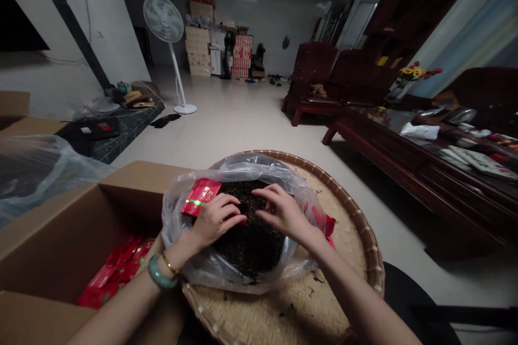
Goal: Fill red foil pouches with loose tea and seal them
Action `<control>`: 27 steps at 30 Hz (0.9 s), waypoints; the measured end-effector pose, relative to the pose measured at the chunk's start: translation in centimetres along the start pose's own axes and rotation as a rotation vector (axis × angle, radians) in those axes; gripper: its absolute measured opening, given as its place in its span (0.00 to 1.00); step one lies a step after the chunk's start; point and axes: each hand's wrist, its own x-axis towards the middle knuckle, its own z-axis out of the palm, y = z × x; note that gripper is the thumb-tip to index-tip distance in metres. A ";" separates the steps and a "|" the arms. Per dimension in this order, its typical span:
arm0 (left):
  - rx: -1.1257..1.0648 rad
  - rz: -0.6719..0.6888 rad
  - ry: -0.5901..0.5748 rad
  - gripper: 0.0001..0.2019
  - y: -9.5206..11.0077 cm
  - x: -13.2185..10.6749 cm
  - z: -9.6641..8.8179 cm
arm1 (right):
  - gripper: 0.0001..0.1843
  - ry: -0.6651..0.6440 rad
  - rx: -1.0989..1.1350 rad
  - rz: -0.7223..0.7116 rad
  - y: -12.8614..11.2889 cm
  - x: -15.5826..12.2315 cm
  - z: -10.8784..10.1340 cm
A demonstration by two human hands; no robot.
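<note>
A clear plastic bag (pixel 178 186) full of dark dried leaves that look like tea (pixel 259 248) sits open on a round woven bamboo tray (pixel 335 259). My left hand (pixel 216 218) is closed over the leaves, with a bit of red packet showing under its fingertips; most of that packet is hidden. Facing it, my right hand (pixel 283 210) hovers over the leaves, thumb and fingers curved and apart, with nothing visible between them. A flat red packet (pixel 201 197) with a green-gold stripe lies on the bag's left side. More red packaging (pixel 328 225) shows at the bag's right edge.
To the left, an open cardboard box (pixel 52 232) holds several red packets (pixel 117 269). A white standing fan (pixel 164 19) and stacked boxes (pixel 198 46) are farther back. A dark wooden table (pixel 388 156) with clutter runs along the right.
</note>
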 end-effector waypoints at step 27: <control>-0.260 -0.136 -0.028 0.12 -0.2 0.0 -0.5 | 0.06 -0.194 -0.239 -0.145 -0.9 0.3 0.7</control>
